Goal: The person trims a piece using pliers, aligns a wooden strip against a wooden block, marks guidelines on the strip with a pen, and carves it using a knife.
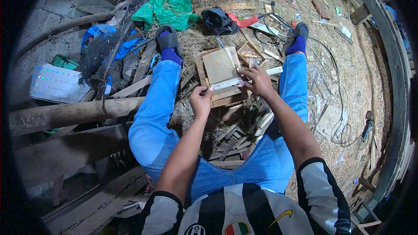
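Note:
A thin, pale board [220, 64] lies on a wooden frame-like piece [230, 100] between my legs. Across its lower part runs a light-coloured ruler [227, 83], slanting up to the right past the board's edge. My left hand [201, 102] pinches the ruler's left end between thumb and fingers. Over the ruler's middle is my right hand [260, 81], its fingers bent and pressed on it near the board's right edge. Whether those fingers also hold something small is too fine to see. Just beyond that hand sits a small wooden box [251, 54] with small bits inside.
Wood scraps [237, 135] lie below the board. Ahead are a green plastic bag [167, 8], a black bag [219, 21] and a red-handled saw [257, 24]. Black cable [335, 67] curls over the right floor. A thick pole [78, 113] and planks lie left.

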Motion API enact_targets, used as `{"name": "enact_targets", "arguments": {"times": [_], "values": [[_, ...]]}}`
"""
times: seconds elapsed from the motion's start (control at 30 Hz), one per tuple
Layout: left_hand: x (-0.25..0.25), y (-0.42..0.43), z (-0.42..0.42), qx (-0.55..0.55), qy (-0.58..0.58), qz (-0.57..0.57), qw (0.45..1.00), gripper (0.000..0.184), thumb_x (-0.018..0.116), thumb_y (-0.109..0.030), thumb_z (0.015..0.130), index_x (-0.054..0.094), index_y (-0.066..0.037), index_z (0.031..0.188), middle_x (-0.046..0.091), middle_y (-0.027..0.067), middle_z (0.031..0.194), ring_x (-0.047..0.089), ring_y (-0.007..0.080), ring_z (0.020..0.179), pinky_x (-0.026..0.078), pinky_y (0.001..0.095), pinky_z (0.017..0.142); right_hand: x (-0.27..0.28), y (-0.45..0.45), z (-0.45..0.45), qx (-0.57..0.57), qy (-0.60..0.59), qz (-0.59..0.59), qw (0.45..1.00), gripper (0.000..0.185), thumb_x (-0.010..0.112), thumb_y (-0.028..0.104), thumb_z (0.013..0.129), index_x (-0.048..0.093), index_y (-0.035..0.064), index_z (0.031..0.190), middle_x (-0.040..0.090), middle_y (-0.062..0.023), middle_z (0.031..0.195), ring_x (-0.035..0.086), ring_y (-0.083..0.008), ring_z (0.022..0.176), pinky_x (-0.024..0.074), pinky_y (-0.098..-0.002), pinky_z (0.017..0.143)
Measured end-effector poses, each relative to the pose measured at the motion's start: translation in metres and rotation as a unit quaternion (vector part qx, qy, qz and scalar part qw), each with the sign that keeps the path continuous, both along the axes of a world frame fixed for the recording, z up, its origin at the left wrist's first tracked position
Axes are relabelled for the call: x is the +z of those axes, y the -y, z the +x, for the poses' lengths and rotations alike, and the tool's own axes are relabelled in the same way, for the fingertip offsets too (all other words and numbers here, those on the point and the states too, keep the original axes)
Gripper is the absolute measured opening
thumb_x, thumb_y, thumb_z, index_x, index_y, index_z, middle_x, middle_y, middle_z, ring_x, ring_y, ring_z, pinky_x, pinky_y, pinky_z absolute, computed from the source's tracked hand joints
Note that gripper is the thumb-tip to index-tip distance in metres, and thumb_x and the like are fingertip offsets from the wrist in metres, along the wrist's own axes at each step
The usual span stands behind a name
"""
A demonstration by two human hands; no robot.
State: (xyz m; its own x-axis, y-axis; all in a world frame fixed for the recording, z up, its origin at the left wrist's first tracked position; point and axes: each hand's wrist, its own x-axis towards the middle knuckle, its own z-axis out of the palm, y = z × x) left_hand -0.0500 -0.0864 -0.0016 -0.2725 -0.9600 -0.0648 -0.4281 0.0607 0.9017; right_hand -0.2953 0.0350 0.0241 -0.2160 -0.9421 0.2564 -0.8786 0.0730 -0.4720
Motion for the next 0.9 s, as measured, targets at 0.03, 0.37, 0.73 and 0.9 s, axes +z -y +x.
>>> {"name": "enact_targets", "arguments": {"times": [0.03, 0.37, 0.73, 0.9], "values": [[0.000, 0.000, 0.000, -0.001, -0.006, 0.003, 1.000, 0.024, 0.084, -0.019, 0.084, 0.072, 0.001, 0.089, 0.070, 0.0072, 0.075, 0.064, 0.0146, 0.067, 0.052, 0.0319, 0.065, 0.001, -0.003, -0.005, -0.006, -0.004, 0.031, 1.000, 0.041, 0.078, 0.027, 0.080, 0.074, 0.0176, 0.120, 0.069, -0.0044, 0.107, 0.060, -0.0269, 0.104, 0.0494, -0.0400, 0.090], [0.010, -0.001, -0.001, -0.005, 0.023, 0.019, 1.000, 0.019, 0.083, -0.014, 0.085, 0.073, 0.001, 0.092, 0.073, 0.0084, 0.084, 0.065, 0.0155, 0.077, 0.052, 0.0316, 0.073, 0.003, 0.015, -0.034, -0.029, 0.176, 0.203, 0.963, 0.038, 0.070, 0.051, 0.088, 0.081, 0.0165, 0.102, 0.078, -0.0080, 0.100, 0.071, -0.0312, 0.099, 0.0518, -0.0468, 0.091], [0.002, 0.001, 0.002, -0.011, 0.023, 0.040, 0.999, 0.024, 0.084, -0.017, 0.085, 0.072, 0.001, 0.095, 0.072, 0.0084, 0.091, 0.066, 0.0167, 0.081, 0.053, 0.0323, 0.075, 0.004, 0.020, -0.036, -0.021, 0.164, 0.265, 0.950, 0.037, 0.073, 0.048, 0.084, 0.080, 0.0190, 0.106, 0.077, -0.0110, 0.101, 0.072, -0.0325, 0.098, 0.0535, -0.0461, 0.089], [0.012, 0.002, -0.004, -0.015, 0.085, -0.045, 0.995, 0.024, 0.083, -0.020, 0.084, 0.073, -0.004, 0.098, 0.071, 0.0085, 0.102, 0.065, 0.0230, 0.098, 0.049, 0.0393, 0.091, 0.005, 0.018, -0.036, -0.010, 0.176, 0.250, 0.952, 0.032, 0.073, 0.042, 0.085, 0.081, 0.0195, 0.106, 0.077, -0.0109, 0.102, 0.072, -0.0320, 0.098, 0.0543, -0.0440, 0.088]]}}
